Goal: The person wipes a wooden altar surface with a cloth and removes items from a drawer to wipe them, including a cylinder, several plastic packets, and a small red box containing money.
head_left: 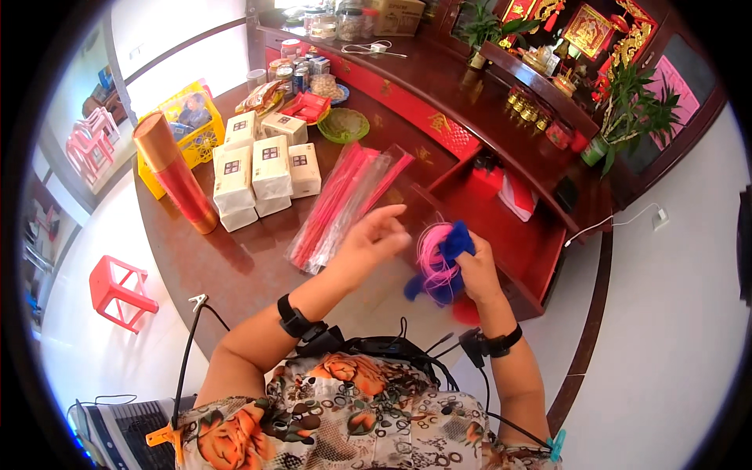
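With our right hand [479, 270] gripping the blue fluff [454, 243] beside the coiled pink cord [431, 254] and our left hand [376, 239] loosely open, we do well to avoid tangling loops.

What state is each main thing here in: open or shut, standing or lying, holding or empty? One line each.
Drawer, pulled open
Left hand, empty, fingers partly bent
Right hand, closed on blue fuzzy piece
Pink cord, coiled
Pink sticks, lying in clear sleeves
Red cylinder, standing upright
White packs, stacked
Yellow basket, holding things
Red stool, upright
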`<state>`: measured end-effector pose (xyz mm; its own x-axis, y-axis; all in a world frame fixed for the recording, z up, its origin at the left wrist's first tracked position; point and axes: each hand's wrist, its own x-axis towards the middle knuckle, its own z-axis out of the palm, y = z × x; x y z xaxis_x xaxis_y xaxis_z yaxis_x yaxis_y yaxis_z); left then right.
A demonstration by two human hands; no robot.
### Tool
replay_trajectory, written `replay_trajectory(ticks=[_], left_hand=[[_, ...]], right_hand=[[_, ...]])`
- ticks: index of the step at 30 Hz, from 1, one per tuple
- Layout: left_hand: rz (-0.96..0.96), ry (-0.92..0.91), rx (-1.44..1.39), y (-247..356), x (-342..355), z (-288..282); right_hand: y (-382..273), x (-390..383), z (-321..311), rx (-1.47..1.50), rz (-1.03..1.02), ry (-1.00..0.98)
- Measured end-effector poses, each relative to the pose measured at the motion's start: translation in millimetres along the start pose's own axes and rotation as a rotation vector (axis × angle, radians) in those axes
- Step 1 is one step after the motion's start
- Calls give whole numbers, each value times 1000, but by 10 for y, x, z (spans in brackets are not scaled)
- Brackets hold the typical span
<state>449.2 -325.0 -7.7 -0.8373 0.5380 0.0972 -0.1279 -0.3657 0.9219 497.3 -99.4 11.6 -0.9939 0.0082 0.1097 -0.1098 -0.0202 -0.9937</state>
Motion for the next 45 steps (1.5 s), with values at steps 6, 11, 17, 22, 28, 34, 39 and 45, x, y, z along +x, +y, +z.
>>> replay_trajectory(ticks=[6,11,17,22,28,34,39,45], left_hand=[[88,-88,88,-161,45,279],[87,11,46,-241,-7,98],[8,280,-238,-306,82,-16],[23,267,-275,-321,110,219],[-9,183,-299,-297,-73,61],[98,462,-114,-457,-499,-1061],[171,774,362,-426,-786,-2337],[258,951,1189,-542,-936,-2753]], right_hand=[[54,-13,72,-85,-2,-94],[156,-3,47,-41,-27,-84],[34,24,5,258,56,135],[-122,31,454,-529,-360,63],[61,44,328,-312,-88,-102],[-17,-88,-123,-178,-2,0],[-190,-24,-543,-112,-103,343],[-124,-74,-1070,-959,-405,516]])
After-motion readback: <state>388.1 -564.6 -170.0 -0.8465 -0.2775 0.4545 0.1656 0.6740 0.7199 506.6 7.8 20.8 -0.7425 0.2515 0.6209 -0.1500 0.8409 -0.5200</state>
